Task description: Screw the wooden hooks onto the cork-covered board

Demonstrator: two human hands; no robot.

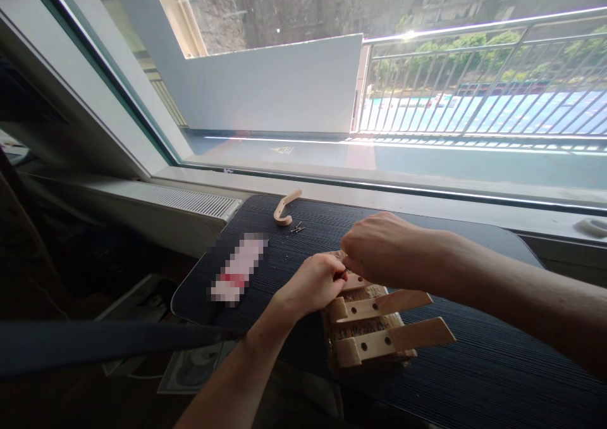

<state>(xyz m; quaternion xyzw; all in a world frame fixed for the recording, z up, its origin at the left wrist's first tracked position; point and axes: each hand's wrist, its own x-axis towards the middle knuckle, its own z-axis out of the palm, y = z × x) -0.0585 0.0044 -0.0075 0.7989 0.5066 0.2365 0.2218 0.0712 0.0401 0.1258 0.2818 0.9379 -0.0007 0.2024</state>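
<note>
Roughly crosswise, two wooden hooks [396,337] point right.

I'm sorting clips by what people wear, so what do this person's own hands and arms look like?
The left hand and right hand are bare, with no gloves. The left forearm and right forearm show no sleeve, watch or bracelet. Some fingers are hidden, so I can't rule out rings.

Hooks [377,344] lie across a block [358,331] on the table [474,378]; another hook [284,221] and screws [298,228] lie behind to the left, the window [332,100] beyond the table.
</note>
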